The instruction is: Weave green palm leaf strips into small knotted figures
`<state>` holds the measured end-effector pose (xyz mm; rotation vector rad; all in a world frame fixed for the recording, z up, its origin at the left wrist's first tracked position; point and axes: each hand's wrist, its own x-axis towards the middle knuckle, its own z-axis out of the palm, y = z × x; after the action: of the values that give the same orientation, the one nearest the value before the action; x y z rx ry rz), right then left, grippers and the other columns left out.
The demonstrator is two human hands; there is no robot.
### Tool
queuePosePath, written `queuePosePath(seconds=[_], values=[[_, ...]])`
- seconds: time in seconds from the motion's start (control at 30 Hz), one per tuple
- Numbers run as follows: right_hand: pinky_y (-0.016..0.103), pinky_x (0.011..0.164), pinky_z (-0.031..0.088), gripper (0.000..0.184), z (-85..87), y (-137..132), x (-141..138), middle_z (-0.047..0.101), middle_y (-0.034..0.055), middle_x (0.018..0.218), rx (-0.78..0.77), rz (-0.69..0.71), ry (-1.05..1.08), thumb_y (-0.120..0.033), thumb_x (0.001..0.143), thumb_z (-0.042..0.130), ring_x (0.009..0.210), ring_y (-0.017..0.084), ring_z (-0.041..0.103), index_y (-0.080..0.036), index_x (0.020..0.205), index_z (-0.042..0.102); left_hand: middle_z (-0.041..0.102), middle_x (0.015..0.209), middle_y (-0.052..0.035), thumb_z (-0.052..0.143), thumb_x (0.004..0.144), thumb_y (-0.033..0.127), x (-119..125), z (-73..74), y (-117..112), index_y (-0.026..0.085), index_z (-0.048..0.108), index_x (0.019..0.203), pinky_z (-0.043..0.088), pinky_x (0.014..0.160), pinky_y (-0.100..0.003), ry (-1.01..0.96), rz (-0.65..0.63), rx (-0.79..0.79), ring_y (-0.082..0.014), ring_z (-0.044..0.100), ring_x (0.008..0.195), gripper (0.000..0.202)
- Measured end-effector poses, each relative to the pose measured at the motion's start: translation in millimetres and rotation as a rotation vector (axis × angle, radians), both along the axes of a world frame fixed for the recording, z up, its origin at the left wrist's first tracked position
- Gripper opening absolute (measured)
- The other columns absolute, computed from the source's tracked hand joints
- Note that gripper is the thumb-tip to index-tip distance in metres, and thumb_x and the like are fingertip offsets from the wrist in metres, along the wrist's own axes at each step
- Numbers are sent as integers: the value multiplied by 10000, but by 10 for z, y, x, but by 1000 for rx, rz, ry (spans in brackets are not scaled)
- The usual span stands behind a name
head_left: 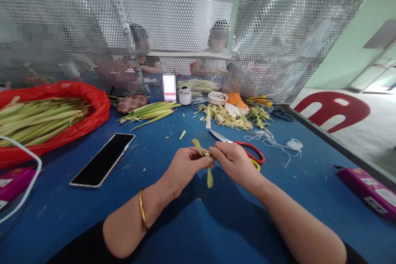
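My left hand [185, 166] is closed, pinching a pale green-yellow leaf strip [210, 177] between thumb and fingers. One end of the strip pokes up above the fingers and the other hangs below. My right hand [233, 161] meets it at the same spot, its thumb and fingertips pressed together on the strip's folded middle, which the fingers partly hide. Right behind the right hand lie scissors [250, 145] with red handles. A yellow handle [256, 164] of some tool shows beside them, mostly covered by the hand.
A red bag [102, 107] of long leaves stands left, near a phone [103, 159]. Green leaves [151, 112], a thread spool [185, 95], a tape roll [217, 98], leaf scraps [227, 116] and white string [293, 145] lie behind. A perforated metal screen [185, 12] rises at the back.
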<state>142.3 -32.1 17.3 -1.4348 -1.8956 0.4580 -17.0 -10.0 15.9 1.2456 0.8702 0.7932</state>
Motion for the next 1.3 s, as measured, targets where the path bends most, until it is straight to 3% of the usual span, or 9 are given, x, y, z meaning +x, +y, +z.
queuePosePath(seconds=[0.13, 0.2, 0.33, 0.4, 0.57, 0.8, 1.07, 1.2, 1.3], values=[[239, 448, 276, 414, -35, -1, -54, 401, -50, 447, -266, -63, 242, -396, 910, 434, 438, 104, 368, -216, 539, 400, 710, 715, -31, 711, 663, 284, 21, -5, -8, 166, 736, 722, 461, 691, -263, 132, 32, 205, -175, 620, 701, 133], [238, 451, 311, 398, -44, -10, -69, 436, -48, 436, -298, -73, 287, -405, 910, 438, 427, 109, 409, -215, 560, 440, 700, 683, -26, 698, 661, 274, 26, -3, -6, 169, 731, 698, 454, 662, -256, 136, 74, 199, -168, 610, 670, 117], [268, 630, 424, 119, -27, -21, -44, 646, 18, 758, -5, -11, 180, -242, 881, 511, 669, 148, 570, -206, 890, 624, 676, 645, -26, 703, 635, 246, 5, -4, 20, 163, 726, 683, 441, 672, -251, 33, 161, 4, -153, 588, 656, 98], [287, 703, 442, 169, -9, -14, -11, 661, 42, 899, 71, 71, 180, -195, 882, 510, 770, 159, 595, -220, 1007, 621, 669, 651, -28, 710, 639, 243, -15, -11, 38, 162, 723, 677, 431, 679, -246, -16, 150, -66, -144, 573, 662, 90], [261, 662, 432, 105, 30, 4, 64, 653, 4, 746, 18, 161, 214, -208, 892, 516, 701, 144, 585, -212, 841, 607, 676, 688, -39, 744, 636, 276, -35, -12, 46, 162, 727, 694, 432, 730, -256, -79, 76, -163, -153, 585, 712, 129], [249, 588, 352, 172, 15, 8, 65, 568, 4, 690, 50, 76, -46, -240, 932, 430, 638, 147, 511, -206, 783, 507, 685, 680, -46, 764, 625, 304, -11, -9, 27, 167, 751, 719, 446, 741, -278, -43, 49, -108, -165, 590, 707, 167], [253, 579, 324, 239, 23, 14, 46, 551, 2, 645, -21, -7, -40, -279, 934, 389, 607, 149, 480, -212, 716, 463, 716, 776, -53, 730, 714, 375, -33, -53, 41, 174, 753, 782, 438, 774, -263, -57, -29, -65, -155, 603, 755, 213], [261, 550, 293, 288, 15, 7, 29, 526, -5, 606, -72, -65, -38, -306, 926, 386, 577, 144, 448, -214, 660, 443, 716, 766, -46, 728, 693, 311, 1, -49, 12, 172, 748, 812, 451, 773, -265, -13, 33, -10, -164, 617, 770, 184], [256, 509, 284, 348, -26, 9, -10, 455, -35, 498, -206, -93, 100, -354, 913, 407, 494, 123, 414, -215, 594, 412, 714, 765, -38, 708, 677, 281, 38, -64, -13, 169, 738, 820, 464, 723, -264, 67, 107, 61, -168, 623, 734, 185]])
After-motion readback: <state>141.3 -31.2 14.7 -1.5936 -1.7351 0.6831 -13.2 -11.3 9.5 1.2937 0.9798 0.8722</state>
